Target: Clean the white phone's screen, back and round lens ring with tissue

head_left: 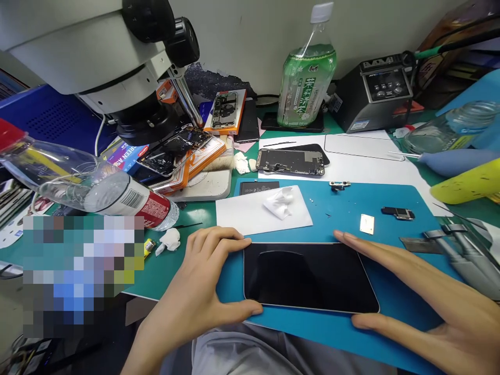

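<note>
Bracketing the phone (pixel 310 276) on the near part of the blue mat (pixel 390 203), screen up. Left hand (pixel 203 284) spans its left end between thumb and forefinger; right hand (pixel 422 291) does likewise at the right end, fingers spread, touching edges, not clamped. Step looks like squaring it up; any lift needs firmer edge grip.

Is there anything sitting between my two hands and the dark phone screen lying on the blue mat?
Nothing visible. The left hand touches the left edge of the phone screen, and the right hand touches its right edge. The tissue, small gold part and black part lie farther back on the blue mat.
</note>
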